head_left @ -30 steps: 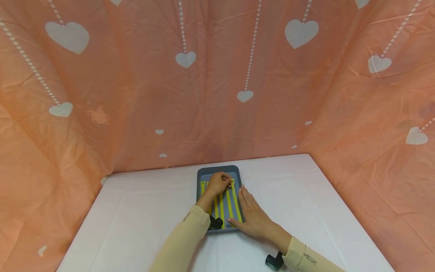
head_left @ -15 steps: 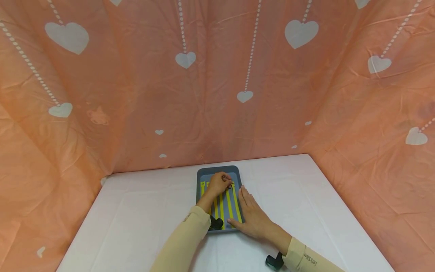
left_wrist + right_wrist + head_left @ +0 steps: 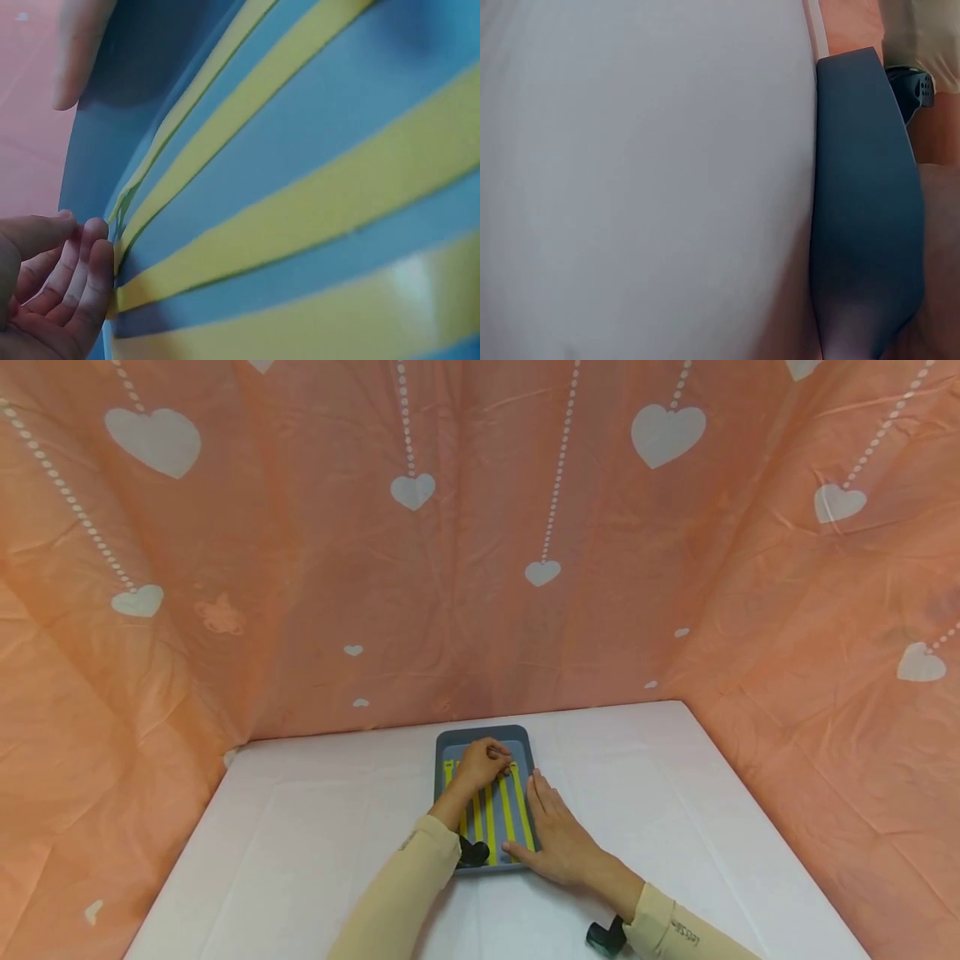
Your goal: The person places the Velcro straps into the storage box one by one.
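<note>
Several yellow hook-and-loop cable ties lie lengthwise, side by side, in a grey-blue tray. My left hand reaches over the tray to the far end of the rightmost tie. In the left wrist view, the loosely curled fingertips touch or nearly touch the end of a yellow strap. Nothing shows between thumb and fingers there. Along the tray's right side lies my right hand, its fingers straight against the rim and its thumb over the near right corner. My left forearm hides part of the left ties.
The tray stands on a white table, near its back edge. An orange curtain with pale hearts encloses the back and both sides. Black wrist cameras sit by the left wrist and right wrist.
The far end of the rightmost tie has come down slightly toward the tray floor under my left fingers. My right hand and the tray have stayed in place.
</note>
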Motion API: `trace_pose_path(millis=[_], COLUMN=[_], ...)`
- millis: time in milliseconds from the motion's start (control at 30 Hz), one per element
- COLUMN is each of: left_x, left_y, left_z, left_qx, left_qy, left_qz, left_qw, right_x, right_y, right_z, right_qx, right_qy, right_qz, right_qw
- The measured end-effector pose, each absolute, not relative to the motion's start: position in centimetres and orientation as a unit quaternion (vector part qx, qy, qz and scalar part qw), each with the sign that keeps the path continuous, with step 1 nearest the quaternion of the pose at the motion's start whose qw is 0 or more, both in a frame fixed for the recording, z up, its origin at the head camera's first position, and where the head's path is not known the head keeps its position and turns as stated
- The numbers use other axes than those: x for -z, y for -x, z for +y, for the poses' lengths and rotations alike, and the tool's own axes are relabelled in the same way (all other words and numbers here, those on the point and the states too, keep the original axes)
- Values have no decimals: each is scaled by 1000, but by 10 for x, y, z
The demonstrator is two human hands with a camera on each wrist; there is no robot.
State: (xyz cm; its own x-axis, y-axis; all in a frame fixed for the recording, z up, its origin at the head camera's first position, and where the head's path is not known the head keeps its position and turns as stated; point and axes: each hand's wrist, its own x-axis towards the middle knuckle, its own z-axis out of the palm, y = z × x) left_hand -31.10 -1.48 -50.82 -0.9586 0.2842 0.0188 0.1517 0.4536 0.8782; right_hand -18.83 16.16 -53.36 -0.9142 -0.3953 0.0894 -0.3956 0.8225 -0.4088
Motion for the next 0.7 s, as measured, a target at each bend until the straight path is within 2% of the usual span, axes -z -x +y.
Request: trace_pose_path(millis=[500,700], left_x=[496,486], left_y=[309,300], left_z=[-51,-74], left_qx=[-507,-499], left_qy=[-143,-146], left_qz=[848,853], left_qw=[65,36], right_x=[528,524], right_y=[192,198], right_z=[168,184], right_qx=[-259,-268], right_qy=[-196,-197], right_qz=[-945,-943], right_qw=[-27,0])
